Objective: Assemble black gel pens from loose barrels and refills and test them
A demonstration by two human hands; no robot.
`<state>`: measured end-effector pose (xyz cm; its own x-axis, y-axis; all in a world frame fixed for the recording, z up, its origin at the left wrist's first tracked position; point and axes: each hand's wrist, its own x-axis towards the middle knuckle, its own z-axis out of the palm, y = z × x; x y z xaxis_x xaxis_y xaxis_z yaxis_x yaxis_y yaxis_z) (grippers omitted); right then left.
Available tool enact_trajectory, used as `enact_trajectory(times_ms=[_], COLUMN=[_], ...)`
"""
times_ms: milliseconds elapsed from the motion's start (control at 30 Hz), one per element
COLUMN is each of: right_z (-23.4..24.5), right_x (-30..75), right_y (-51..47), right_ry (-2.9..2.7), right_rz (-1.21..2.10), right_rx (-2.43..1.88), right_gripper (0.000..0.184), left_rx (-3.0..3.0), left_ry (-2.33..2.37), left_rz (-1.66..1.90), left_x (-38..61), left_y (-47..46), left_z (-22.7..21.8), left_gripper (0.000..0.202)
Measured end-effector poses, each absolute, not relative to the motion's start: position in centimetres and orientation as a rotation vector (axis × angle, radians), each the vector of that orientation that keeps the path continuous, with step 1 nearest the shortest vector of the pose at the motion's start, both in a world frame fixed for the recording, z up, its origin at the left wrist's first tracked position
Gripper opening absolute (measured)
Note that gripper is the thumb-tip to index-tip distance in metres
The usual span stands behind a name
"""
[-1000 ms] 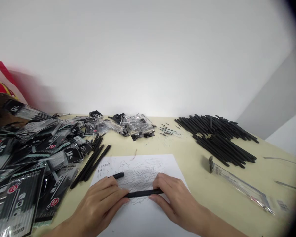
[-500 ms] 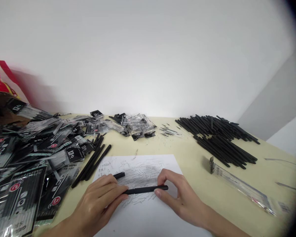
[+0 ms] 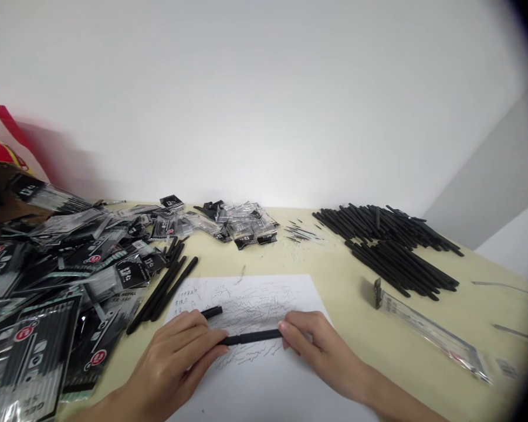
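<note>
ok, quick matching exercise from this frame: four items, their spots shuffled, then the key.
Items:
1 black pen barrel
2 loose black barrels
3 clear plastic sleeve
4 gel refill packets

Spots:
A heaped on the left of the table
B across the scribbled paper, between left hand and right hand
C piled at back right
D lying alone at front right

Pairs: 1-B, 2-C, 3-D, 4-A

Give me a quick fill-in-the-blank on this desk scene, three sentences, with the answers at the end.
The left hand and right hand hold a ___ pen over the scribbled paper.
The loose pens lie toward the ___ side of the table.
The heaped packs at the other side are printed gel ___.

Answers: black, right, refill.
</note>
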<state>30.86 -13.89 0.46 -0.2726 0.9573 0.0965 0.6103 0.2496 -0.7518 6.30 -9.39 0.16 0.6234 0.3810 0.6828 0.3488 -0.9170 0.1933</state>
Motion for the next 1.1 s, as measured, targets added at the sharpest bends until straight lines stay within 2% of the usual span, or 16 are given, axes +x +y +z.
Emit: enact_trajectory(times_ms=[100,167,333,500,667,833,933,1033,1100], right_z=[0.43,0.5,0.4,0.33,0.36,0.31,0.34,0.21,0.05], right_x=[30.88,30.91,30.9,30.88,30.98,30.98,30.99,30.98,30.96], right_y=[-13.95,-13.97,-13.72,-13.55,-13.66,-13.87,-13.82,-13.73,-13.77], right_ry=[-1.908,-1.878,-1.904,-1.819,-1.889,-1.8,-1.776,-1.813,-1.785], right_rz=[0.788,0.81,0.864,0.882,1.0,1.005,1.082,1.127,1.135], right_rx=[-1.363,-1.335,-1.426,-1.307,-1.367,-1.336,-1.315,-1.344,-1.353], right_gripper=[0.019,0.015,0.037,0.017,0.04,0.015,0.017,0.031,0.03], left_rx=[2.79,2.794,2.796,2.786,2.781,2.79,2.79,2.79,2.793], left_ry=[0.633,0.646,0.619,0.644,0.621,0.64,0.645,0.637,0.636], left_rz=[1.208,1.213,1.223,1.2,1.195,1.197,1.217,1.216,1.217], left_x=[6.43,6.45,6.32,6.14,6.21,6.21,6.24,6.36,6.47], left_y=[-9.37,-9.35,-9.35,-9.22,-9.31,-9.3,-9.26,-9.34,-9.42], left_z=[0.33,0.36,0.15,-0.26,-0.14,-0.05,-0.08,0.04,0.23], left_gripper=[0.017,0.017,0.016,0.018,0.02,0.019,0.018,0.016,0.016])
